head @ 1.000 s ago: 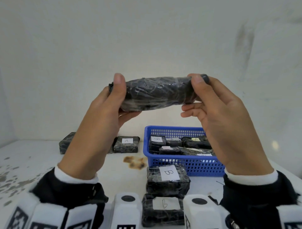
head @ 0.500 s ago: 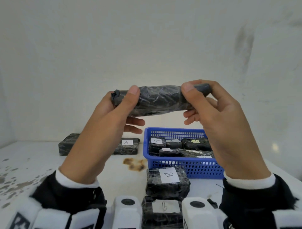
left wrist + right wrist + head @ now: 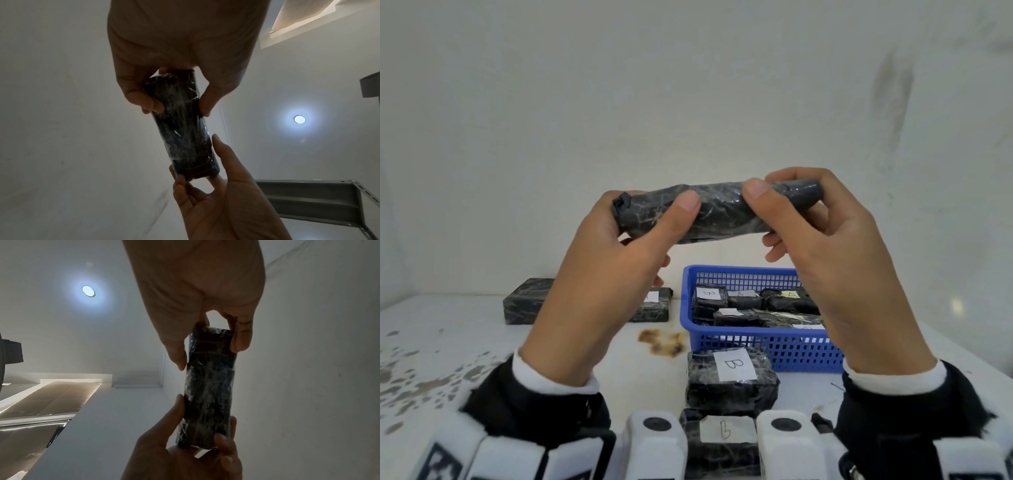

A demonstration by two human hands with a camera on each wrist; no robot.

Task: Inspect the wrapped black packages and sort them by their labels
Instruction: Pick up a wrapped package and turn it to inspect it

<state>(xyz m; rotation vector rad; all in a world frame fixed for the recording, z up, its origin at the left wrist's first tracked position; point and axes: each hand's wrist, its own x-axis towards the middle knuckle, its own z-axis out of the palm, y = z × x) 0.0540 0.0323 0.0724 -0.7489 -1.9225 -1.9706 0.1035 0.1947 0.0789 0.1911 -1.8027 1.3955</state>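
Note:
I hold a black package wrapped in clear film (image 3: 719, 212) level in the air above the table, its narrow side toward me; no label shows on it. My left hand (image 3: 619, 246) pinches its left end between thumb and fingers, and my right hand (image 3: 822, 246) pinches the right end the same way. Both wrist views show this package (image 3: 183, 129) (image 3: 209, 389) against the ceiling with fingers at each end. Two packages lie near the front edge, one labelled B (image 3: 732, 380) and one (image 3: 722, 442) with a less clear mark.
A blue basket (image 3: 767, 346) at centre right holds several labelled packages, some marked A, one B. Two more packages (image 3: 527, 305) lie at the back left by the wall, one partly behind my left hand. A brown stain (image 3: 664, 342) marks the white table.
Both hands have lowered the package slightly. My left thumb has slid along it toward the middle, and the package has turned a little.

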